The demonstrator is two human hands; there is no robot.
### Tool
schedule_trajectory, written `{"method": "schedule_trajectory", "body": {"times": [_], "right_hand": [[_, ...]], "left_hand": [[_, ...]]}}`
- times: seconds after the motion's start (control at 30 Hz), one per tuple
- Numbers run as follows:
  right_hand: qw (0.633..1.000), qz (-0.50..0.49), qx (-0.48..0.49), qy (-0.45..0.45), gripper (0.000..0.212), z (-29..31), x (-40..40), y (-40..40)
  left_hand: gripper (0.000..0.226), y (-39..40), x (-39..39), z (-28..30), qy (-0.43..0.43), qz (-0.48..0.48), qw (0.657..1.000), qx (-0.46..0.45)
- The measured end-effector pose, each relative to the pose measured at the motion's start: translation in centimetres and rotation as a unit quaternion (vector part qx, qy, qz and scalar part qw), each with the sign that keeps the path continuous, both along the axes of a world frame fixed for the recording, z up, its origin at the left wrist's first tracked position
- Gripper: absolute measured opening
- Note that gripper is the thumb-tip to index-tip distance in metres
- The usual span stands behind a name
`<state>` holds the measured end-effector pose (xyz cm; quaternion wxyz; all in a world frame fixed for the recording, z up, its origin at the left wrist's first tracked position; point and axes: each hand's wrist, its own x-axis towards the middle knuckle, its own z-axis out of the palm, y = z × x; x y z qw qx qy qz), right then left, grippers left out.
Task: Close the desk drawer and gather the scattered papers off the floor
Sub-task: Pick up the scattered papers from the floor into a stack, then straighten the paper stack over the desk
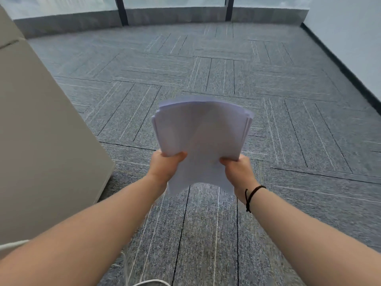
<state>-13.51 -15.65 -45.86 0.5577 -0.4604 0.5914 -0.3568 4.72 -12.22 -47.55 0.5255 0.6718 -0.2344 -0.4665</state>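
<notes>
A loose stack of white papers (pixel 201 137) is held up in front of me over the grey carpet, its sheets fanned unevenly at the top. My left hand (pixel 165 165) grips the stack's lower left side, thumb on top. On the lower right side, my right hand (pixel 240 171) grips it the same way; a dark cord bracelet sits on that wrist. The beige desk side panel (pixel 41 141) stands at the left. No drawer shows in this view. I see no papers lying on the carpet.
Grey patterned carpet tiles (pixel 226 69) stretch ahead to a low sill under windows with dark mullions (pixel 121 11). A white wall with a dark baseboard (pixel 340 62) runs along the right. A white cable (pixel 12 245) crosses the bottom left.
</notes>
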Motion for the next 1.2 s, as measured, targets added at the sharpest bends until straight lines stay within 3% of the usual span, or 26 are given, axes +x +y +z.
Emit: {"method": "schedule_trajectory", "body": {"times": [0.33,0.47,0.7,0.87,1.03,1.2], "right_hand": [[0.998,0.016,-0.049,0.030,0.017,28.6,5.5,5.2],[0.997,0.051,-0.047,0.021,0.014,41.1,7.8,8.4],[0.988,0.140,-0.059,-0.009,0.017,61.6,12.8,12.2],[0.963,0.260,-0.067,-0.033,0.023,71.2,19.1,15.4],[0.931,0.356,-0.055,-0.056,0.018,75.7,26.8,20.5],[0.912,0.402,-0.053,-0.069,0.006,76.5,33.4,24.2]], "left_hand": [[0.022,6.9,2.7,30.1,-0.024,0.083,0.996,0.017],[0.014,11.2,4.0,42.7,-0.022,0.134,0.991,0.019],[0.025,19.1,8.7,62.3,0.024,0.208,0.978,0.003],[0.042,25.4,14.2,70.8,-0.010,0.297,0.955,0.018],[0.058,33.1,19.9,75.5,-0.033,0.379,0.925,0.016],[0.038,39.1,24.4,76.4,-0.037,0.431,0.902,0.009]]}}
